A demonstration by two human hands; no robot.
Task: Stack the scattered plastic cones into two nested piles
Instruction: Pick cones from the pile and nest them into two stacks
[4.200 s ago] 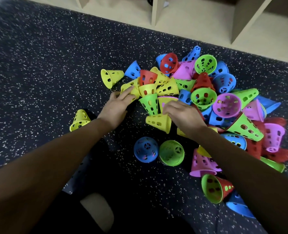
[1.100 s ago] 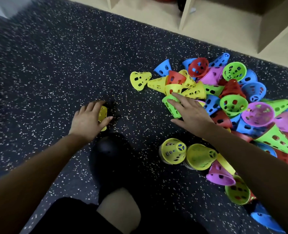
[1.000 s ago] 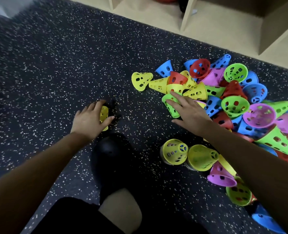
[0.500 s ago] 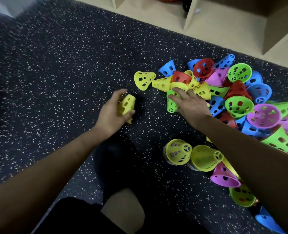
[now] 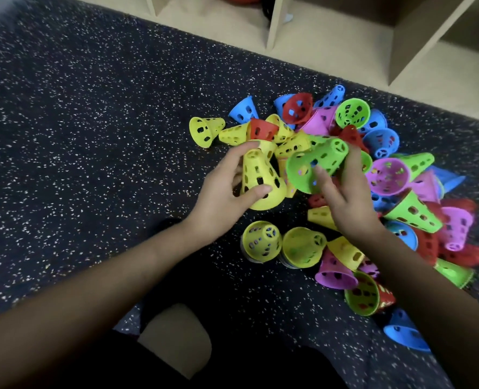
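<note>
My left hand (image 5: 221, 195) grips a yellow perforated cone (image 5: 258, 175), held upright above the floor. My right hand (image 5: 342, 192) grips a green cone (image 5: 316, 164), tilted on its side with its wide mouth toward the yellow one. Behind and to the right of both hands lies a heap of scattered cones (image 5: 387, 175) in blue, red, pink, green and yellow. In front of the hands two short nested piles stand side by side, one topped by a yellow cone (image 5: 262, 241) and one by a yellow-green cone (image 5: 302, 247).
The cones lie on a dark speckled mat (image 5: 92, 136). A wooden shelf unit (image 5: 401, 37) on a beige floor runs along the far edge. My knee (image 5: 176, 338) shows at the bottom, with a blue cone (image 5: 403, 332) at the lower right.
My left hand picked the lone yellow cone off the mat at the left and carried it right toward the heap. My right hand lifted the green cone out of the heap.
</note>
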